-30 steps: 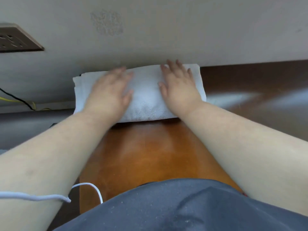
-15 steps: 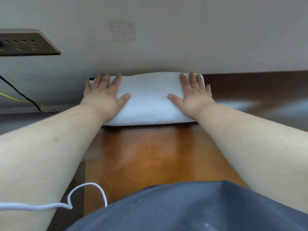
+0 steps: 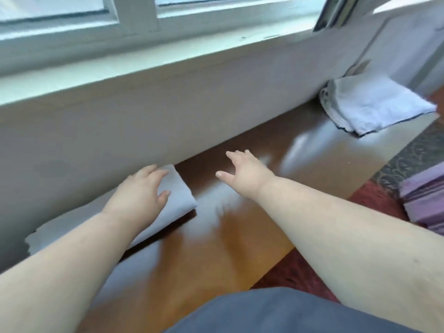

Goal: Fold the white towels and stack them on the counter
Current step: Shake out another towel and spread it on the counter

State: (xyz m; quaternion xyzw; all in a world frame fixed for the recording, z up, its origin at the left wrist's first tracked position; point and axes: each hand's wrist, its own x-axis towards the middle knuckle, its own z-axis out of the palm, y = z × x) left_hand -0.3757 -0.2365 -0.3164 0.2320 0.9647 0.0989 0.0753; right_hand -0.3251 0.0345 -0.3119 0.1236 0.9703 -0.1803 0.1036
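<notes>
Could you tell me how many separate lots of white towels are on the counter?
2. A folded towel lies by the wall under the left hand; a pile of towels sits at the counter's far right end. The pile's own number is unclear.

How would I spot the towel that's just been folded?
Follow the wooden counter along the wall under the window. The folded towel lies at its left end, under the left hand. Unlike the loose towel pile far right, it's one tidy block.
</notes>
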